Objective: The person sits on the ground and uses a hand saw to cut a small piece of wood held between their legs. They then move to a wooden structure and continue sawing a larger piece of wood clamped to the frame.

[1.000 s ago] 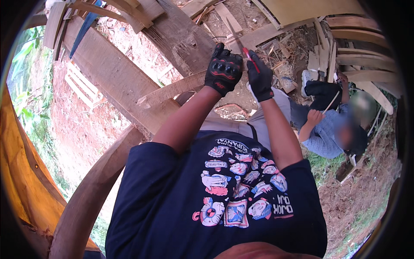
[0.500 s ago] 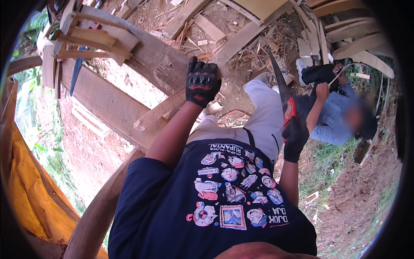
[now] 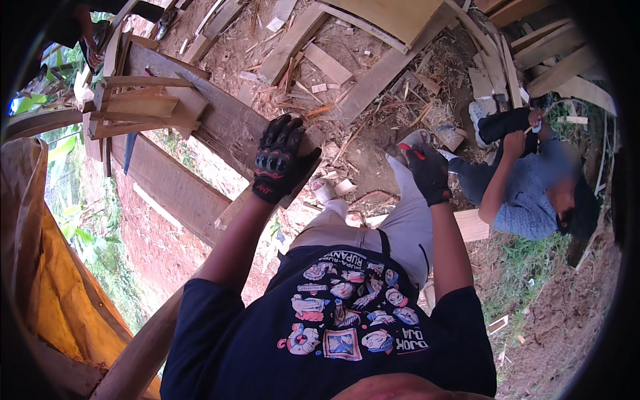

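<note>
Head view is showing the left hand (image 3: pixel 280 159), in a black padded glove, pressing its grip clenched over the edge of a broad weathered dark wooden plank (image 3: pixel 220 127) that is slanting away above and left of the grip. The right hand (image 3: pixel 430 175), also gloved, is hanging beside the knee with its grip wrapped around a red-and-black tool handle (image 3: pixel 408 151); the tool's working end is hidden.

Judging from the stance, the plank could be tipping or sliding if the left grip loosens, since it is resting on uneven framing. Loose pale wood offcuts (image 3: pixel 320 63) and splinters are littering the ground beyond both grips, making footing risky. To the right of the right grip, a crouching person in a grey-blue shirt (image 3: pixel 527 193) is working close by.
</note>
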The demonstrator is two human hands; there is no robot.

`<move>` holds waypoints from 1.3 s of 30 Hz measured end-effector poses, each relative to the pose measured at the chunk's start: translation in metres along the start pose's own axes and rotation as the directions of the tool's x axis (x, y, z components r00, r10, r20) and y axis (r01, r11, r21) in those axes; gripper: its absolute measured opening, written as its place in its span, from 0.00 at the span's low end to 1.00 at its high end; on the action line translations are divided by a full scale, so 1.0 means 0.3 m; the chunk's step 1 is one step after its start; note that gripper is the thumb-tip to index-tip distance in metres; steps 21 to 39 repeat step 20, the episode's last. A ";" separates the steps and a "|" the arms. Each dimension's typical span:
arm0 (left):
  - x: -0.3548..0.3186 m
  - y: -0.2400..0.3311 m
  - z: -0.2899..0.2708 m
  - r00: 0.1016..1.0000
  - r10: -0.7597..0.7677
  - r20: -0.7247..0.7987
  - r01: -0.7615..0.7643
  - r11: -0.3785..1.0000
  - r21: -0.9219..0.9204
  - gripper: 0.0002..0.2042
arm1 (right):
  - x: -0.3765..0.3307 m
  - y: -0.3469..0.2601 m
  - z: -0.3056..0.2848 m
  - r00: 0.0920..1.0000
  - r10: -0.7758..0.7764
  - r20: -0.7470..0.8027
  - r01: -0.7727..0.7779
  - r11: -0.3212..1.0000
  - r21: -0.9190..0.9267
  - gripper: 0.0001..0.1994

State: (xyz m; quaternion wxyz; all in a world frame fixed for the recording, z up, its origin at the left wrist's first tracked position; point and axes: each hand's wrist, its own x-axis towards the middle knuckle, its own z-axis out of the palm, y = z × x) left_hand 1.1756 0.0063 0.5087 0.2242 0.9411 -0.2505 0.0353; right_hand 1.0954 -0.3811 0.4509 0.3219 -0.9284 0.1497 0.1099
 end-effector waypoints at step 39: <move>0.043 -0.039 -0.003 0.808 -0.367 0.460 0.325 0.930 0.171 0.31 | 1.743 0.733 0.798 0.863 0.181 0.471 -0.009 0.939 -0.344 0.20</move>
